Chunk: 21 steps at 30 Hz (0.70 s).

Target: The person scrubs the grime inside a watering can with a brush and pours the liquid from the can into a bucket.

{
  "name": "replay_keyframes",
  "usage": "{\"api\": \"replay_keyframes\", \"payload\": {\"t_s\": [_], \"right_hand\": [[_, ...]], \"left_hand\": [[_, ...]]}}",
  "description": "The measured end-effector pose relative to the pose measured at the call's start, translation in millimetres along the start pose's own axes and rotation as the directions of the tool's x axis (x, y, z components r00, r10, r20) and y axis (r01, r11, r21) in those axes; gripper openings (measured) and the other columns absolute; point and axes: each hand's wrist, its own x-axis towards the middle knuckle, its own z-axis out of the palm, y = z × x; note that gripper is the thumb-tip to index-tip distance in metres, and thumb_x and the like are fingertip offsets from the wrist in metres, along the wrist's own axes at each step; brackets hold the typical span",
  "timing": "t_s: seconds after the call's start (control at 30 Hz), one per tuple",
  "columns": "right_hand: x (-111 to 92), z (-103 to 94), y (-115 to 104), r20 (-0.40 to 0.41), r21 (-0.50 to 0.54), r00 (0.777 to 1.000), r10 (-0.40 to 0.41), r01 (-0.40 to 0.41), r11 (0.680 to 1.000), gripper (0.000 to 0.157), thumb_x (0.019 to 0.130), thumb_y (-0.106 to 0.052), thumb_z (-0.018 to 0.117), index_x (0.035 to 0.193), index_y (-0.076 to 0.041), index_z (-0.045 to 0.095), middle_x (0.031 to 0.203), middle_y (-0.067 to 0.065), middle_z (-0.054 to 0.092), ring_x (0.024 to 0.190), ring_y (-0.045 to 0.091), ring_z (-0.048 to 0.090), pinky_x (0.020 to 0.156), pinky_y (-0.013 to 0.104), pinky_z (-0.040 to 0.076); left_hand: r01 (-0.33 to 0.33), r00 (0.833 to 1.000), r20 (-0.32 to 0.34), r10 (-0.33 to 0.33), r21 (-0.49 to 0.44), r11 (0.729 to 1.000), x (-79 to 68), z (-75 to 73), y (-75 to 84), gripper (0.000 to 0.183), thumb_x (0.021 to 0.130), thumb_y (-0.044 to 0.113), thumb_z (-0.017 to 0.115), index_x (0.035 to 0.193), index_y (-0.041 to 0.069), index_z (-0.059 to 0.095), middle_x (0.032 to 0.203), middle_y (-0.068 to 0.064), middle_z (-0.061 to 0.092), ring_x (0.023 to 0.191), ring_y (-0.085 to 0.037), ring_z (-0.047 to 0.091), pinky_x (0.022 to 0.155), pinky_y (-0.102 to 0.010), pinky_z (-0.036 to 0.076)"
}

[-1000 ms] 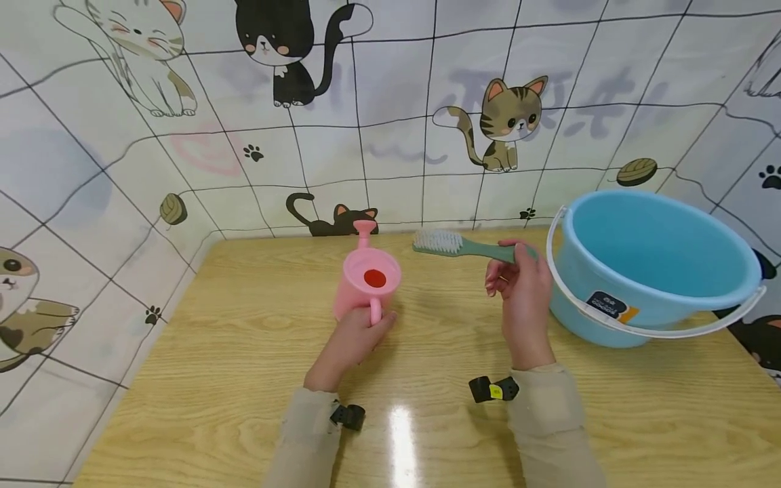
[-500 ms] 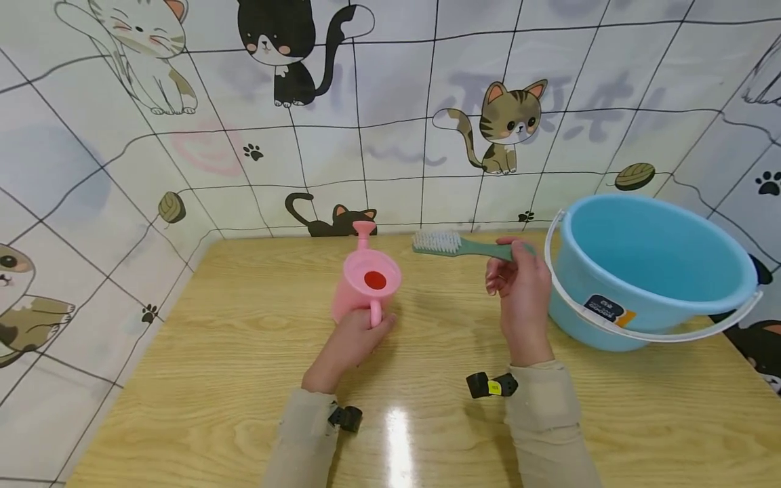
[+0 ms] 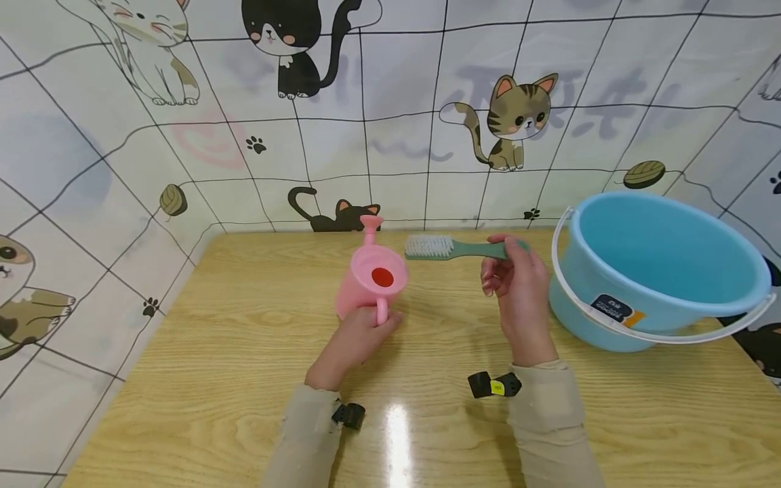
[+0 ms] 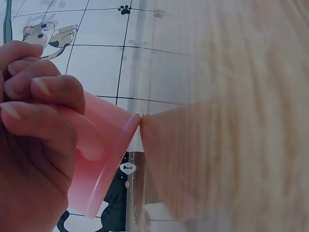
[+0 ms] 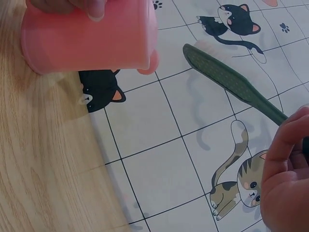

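A pink toy watering can (image 3: 355, 291) with a red spot inside its mouth is on the wooden table, its spout pointing to the wall. My left hand (image 3: 356, 339) grips its handle; in the left wrist view the fingers curl around it, and one edge of the can's base (image 4: 126, 140) meets the table while the base looks tilted. My right hand (image 3: 526, 298) pinches the end of a green brush (image 3: 472, 250) with white bristles. Held above the table, the brush points left, bristles up, its head close to the can but apart from it.
A light blue bucket (image 3: 601, 285) with a white handle (image 3: 671, 339) stands right of my right hand. White cloth walls (image 3: 403, 152) printed with cats and grid lines enclose the wooden table (image 3: 244, 379) at the back and sides.
The brush in my right hand has moved slightly left, closer to the watering can. My left hand still holds the can in about the same place. The head view has shifted a little.
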Motion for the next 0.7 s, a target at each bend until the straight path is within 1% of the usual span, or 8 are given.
{"api": "replay_keyframes", "payload": {"t_s": [0.17,0.23,0.4,0.5,0.7], "right_hand": [[-1,1.9,-1,0.026,-0.029,0.999,0.031,-0.03,0.999,0.034,0.094,-0.028,0.045,0.105,0.004,0.049,0.062,0.007,0.052,0.051,0.016,0.045,0.043,0.021,0.04],[-2,3.5,0,0.03,-0.059,0.998,0.046,-0.044,0.997,0.036,0.093,-0.03,0.045,0.106,0.004,0.049,0.063,0.007,0.052,0.052,0.015,0.045,0.044,0.021,0.041],[-4,8.2,1,0.06,-0.126,0.996,0.068,-0.06,0.99,0.037,0.093,-0.032,0.045,0.105,0.003,0.05,0.063,0.007,0.052,0.051,0.016,0.046,0.043,0.021,0.041],[-4,10.1,2,0.091,-0.134,0.994,0.066,-0.054,0.99,0.036,0.094,-0.03,0.043,0.104,0.004,0.049,0.061,0.007,0.052,0.049,0.016,0.047,0.043,0.021,0.041],[-5,11.6,4,0.144,-0.15,0.987,0.074,-0.052,0.987,0.037,0.094,-0.03,0.043,0.105,0.005,0.048,0.061,0.007,0.054,0.048,0.016,0.049,0.043,0.022,0.042]], "left_hand": [[-0.001,1.0,0.004,0.001,0.024,1.0,0.5,2.1,0.2,0.045,0.087,0.035,0.055,0.053,0.011,0.036,0.047,0.006,0.025,0.04,-0.009,0.026,0.04,-0.022,0.024],[0.006,1.0,0.009,-0.007,0.024,1.0,0.3,2.7,0.1,0.045,0.087,0.035,0.055,0.053,0.011,0.036,0.046,0.005,0.026,0.039,-0.01,0.026,0.039,-0.022,0.025],[0.027,1.0,0.01,-0.027,0.042,0.999,-0.7,2.6,1.4,0.047,0.086,0.041,0.054,0.054,0.011,0.037,0.045,0.006,0.027,0.038,-0.01,0.027,0.038,-0.023,0.025],[0.016,1.0,0.004,-0.017,0.06,0.998,-1.1,1.7,3.1,0.048,0.086,0.043,0.054,0.054,0.012,0.038,0.045,0.006,0.027,0.039,-0.01,0.026,0.039,-0.023,0.023],[-0.009,1.0,0.009,0.009,0.068,0.998,-0.6,1.3,3.6,0.046,0.086,0.04,0.054,0.054,0.012,0.037,0.046,0.006,0.027,0.038,-0.009,0.027,0.038,-0.023,0.025]]}}
